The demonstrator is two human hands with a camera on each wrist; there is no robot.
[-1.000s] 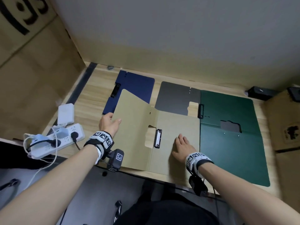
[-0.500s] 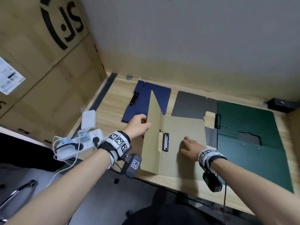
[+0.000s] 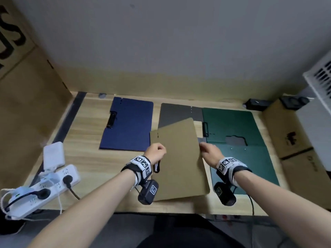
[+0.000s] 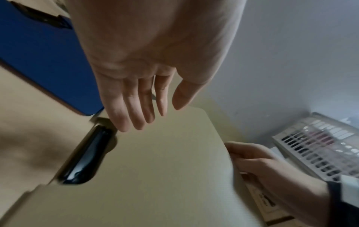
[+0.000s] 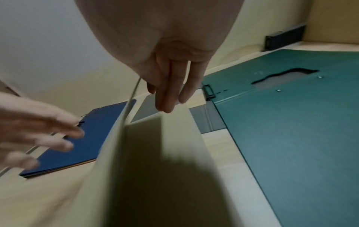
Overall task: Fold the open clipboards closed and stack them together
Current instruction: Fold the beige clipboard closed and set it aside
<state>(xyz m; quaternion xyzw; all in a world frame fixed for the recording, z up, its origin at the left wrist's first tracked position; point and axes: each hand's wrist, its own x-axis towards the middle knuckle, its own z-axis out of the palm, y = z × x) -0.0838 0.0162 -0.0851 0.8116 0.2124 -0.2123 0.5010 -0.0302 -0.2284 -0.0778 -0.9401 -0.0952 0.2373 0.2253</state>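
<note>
The tan clipboard (image 3: 179,158) lies at the table's front middle, its cover swung over its base and still a little raised. My left hand (image 3: 155,151) hovers with relaxed straight fingers (image 4: 139,107) over the cover's left side, beside the black clip (image 4: 87,156). My right hand (image 3: 208,151) holds the cover's free right edge, with the fingers (image 5: 169,95) under it. A closed blue clipboard (image 3: 127,124) lies at the back left. An open grey clipboard (image 3: 175,113) lies partly under the tan one. An open green clipboard (image 3: 241,140) is spread out on the right.
A white power strip (image 3: 53,178) with plugs and a white adapter (image 3: 53,154) sit at the left front. Cardboard boxes (image 3: 290,133) stand along the right side and a cardboard wall (image 3: 26,104) along the left. A small black box (image 3: 256,104) is at the back right.
The tan cover went from flat on the left, through upright, to down over its base. My right hand left the base for the cover's right edge; my left hand followed the cover.
</note>
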